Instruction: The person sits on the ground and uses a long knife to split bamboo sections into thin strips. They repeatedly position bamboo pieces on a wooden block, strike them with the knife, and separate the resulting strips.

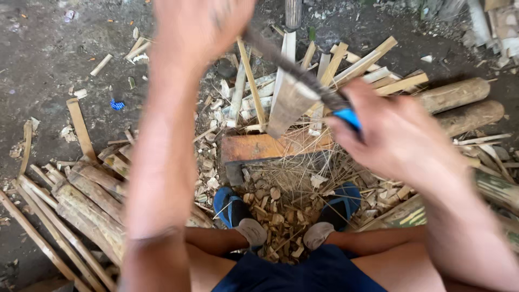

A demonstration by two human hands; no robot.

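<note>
"Two hands up over the block. State of each?"

"My right hand [397, 135] is clenched round the blue handle [347, 117] of a long dark blade [294, 70]. My left hand [203, 24] is raised at the far end of that blade, fingers curled in; it is blurred, so I cannot tell whether it grips the blade tip or only sits against it."

"Where is the workpiece?"

"A flat pale strip of split wood [289, 105] stands roughly upright between my hands, just under the blade. The blade crosses its top end. Its lower end is at the reddish wooden block [259, 147] below my hands."

"Contact between blade and strip?"

"Appears touching; motion blur, so not certain."

"Surroundings?"

"Beyond my left hand, a loose pile of pale split sticks [346, 67]. Beyond my right hand, two round logs [459, 103] lie side by side. Outside my left forearm, a row of darker split slats [92, 208] on the dirt ground [43, 59]. Below both hands, chips and shavings [278, 216] lie between my feet, which are in blue sandals [230, 208]. A small blue scrap [117, 104] lies on the dirt well left of my left arm."
</note>
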